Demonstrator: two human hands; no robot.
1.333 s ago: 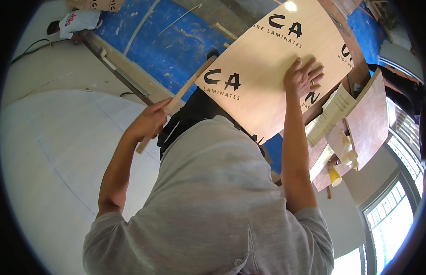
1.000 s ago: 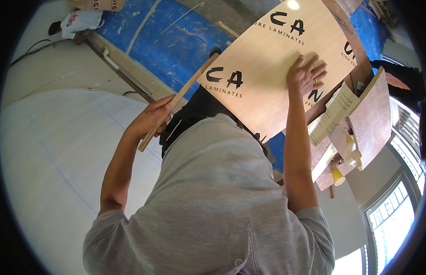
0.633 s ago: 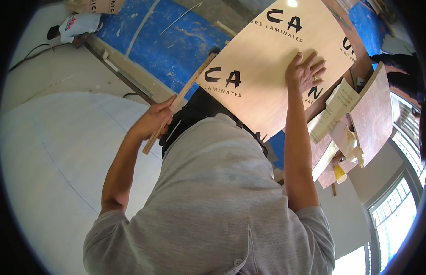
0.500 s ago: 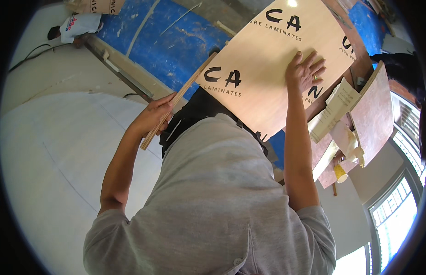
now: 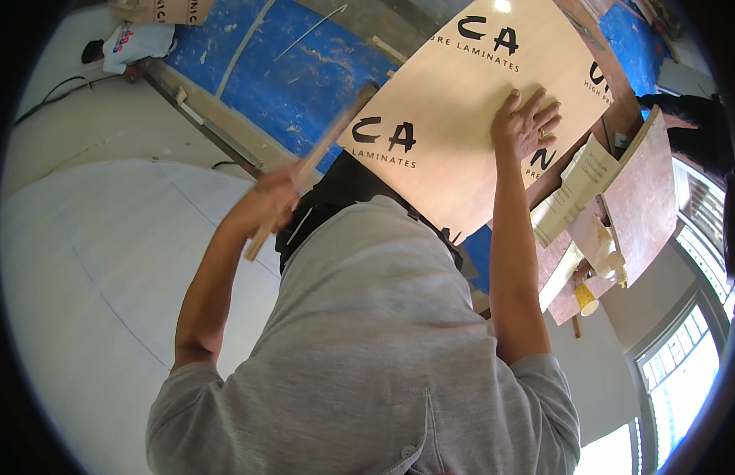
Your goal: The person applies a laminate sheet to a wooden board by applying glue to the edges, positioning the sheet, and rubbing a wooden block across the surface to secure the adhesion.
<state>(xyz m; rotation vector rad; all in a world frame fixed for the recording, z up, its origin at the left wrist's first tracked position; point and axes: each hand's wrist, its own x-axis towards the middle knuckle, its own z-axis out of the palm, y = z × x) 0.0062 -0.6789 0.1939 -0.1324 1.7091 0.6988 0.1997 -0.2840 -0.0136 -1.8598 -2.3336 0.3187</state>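
A large tan laminate sheet (image 5: 454, 119) with black printing lies in front of me, its near corner close to my waist. My right hand (image 5: 527, 125) rests flat on its right part, fingers spread. To the left, my left hand (image 5: 266, 204) is closed around a narrow wooden strip (image 5: 326, 145), blurred by motion. The strip slants up and to the right, and its far end meets the sheet's left edge; whether it touches there I cannot tell. Its near end pokes out below my hand.
Blue sheeting (image 5: 261, 67) covers the floor beyond. A person in a white shirt (image 5: 138, 46) is low down at far left. At right, a wooden board (image 5: 640, 198) bears a paper sheet (image 5: 577, 190) and a yellow cup (image 5: 587, 299). A pale curved surface (image 5: 106, 261) fills the left.
My left hand and the strip are now smeared by motion, with only a slight shift in place. My right hand and the laminate sheet have stayed put.
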